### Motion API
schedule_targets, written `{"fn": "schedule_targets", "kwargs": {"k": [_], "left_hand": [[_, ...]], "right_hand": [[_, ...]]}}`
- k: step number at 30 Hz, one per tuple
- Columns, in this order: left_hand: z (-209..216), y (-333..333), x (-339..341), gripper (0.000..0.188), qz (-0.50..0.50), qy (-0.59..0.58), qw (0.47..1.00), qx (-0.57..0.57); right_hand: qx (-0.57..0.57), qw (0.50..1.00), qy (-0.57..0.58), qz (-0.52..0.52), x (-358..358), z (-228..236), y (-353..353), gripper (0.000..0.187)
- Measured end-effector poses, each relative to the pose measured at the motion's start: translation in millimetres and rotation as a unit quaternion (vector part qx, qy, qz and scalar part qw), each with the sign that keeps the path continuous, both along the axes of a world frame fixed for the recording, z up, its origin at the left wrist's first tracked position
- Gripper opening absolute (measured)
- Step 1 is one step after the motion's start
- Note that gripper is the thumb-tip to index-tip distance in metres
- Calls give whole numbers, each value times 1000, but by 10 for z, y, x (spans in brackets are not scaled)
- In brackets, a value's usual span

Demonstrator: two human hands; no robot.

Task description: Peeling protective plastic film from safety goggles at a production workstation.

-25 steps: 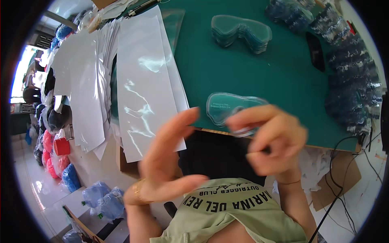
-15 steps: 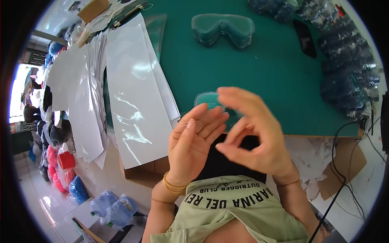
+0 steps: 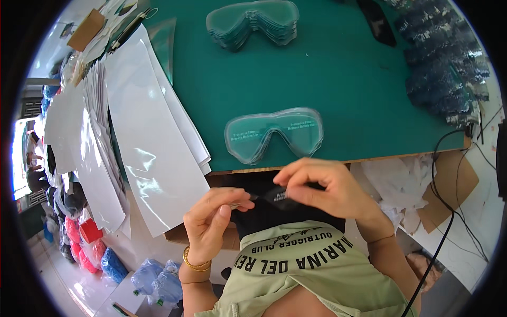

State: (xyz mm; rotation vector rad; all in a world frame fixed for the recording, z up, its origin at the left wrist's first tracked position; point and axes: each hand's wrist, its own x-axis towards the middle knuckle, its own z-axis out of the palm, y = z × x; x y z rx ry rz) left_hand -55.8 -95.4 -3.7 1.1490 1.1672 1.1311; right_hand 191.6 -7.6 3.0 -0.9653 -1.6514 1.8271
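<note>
My left hand is closed, fingers and thumb pinched together near my lap. Facing it, my right hand pinches a clear goggle lens with white print on it. The lens is see-through and tilted, so its outline is hard to follow; its left end seems to reach my left fingertips. Just beyond my hands, more clear goggle lenses with white print lie at the table's near edge. A taller stack of clear goggle lenses sits farther back on the green table.
Glossy white sheets overlap the table's left side. At the far right are a dark phone-like object and piles of dark bluish pieces. A black cable hangs past the right corner, beside crumpled white scraps.
Both hands have come down toward my lap, uncovering the lenses at the near edge. My right fingers have closed on a lens. The view has shifted, so the table appears higher.
</note>
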Motion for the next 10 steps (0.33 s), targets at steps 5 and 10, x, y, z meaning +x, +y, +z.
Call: {"fn": "schedule_targets", "kwargs": {"k": [5,10], "left_hand": [[-14,105,135,24,69,53,995,43],[80,280,252,25,120,39,991,-47]], "right_hand": [[3,999,3,-37,33,-34,43,9],[-38,984,2,-175,59,175,91,14]]}}
